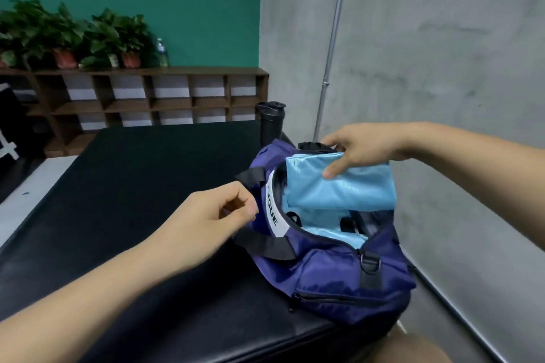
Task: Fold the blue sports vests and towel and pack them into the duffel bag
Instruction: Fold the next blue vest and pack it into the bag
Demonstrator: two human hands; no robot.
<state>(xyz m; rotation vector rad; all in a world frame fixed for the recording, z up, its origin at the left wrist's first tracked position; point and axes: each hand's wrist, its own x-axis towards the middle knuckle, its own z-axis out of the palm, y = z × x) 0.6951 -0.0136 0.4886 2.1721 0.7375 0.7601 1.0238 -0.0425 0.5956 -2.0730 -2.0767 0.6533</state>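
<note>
Packing looks close to done: a folded piece is at the bag mouth.
Your right hand [362, 153] grips a folded light-blue mesh vest [348, 188] over the open navy nylon duffel bag [330, 271] on the black padded counter [132, 186]. Your left hand [212, 215] pinches the bag's near rim. More light-blue fabric [333, 233] is already inside. Left to do, probably: drop this one in.

Duffel bag [339, 274] mouth stands unzipped. The far half is blocked by a folded blue vest [339, 186] gripped in the right hand [362, 150]. The near half is passable, with blue fabric lying below. The left hand [212, 215] pinches the left rim. A black bottle [269, 124] stands just behind the bag. Approach from the left lies over the black table [132, 186].
</note>
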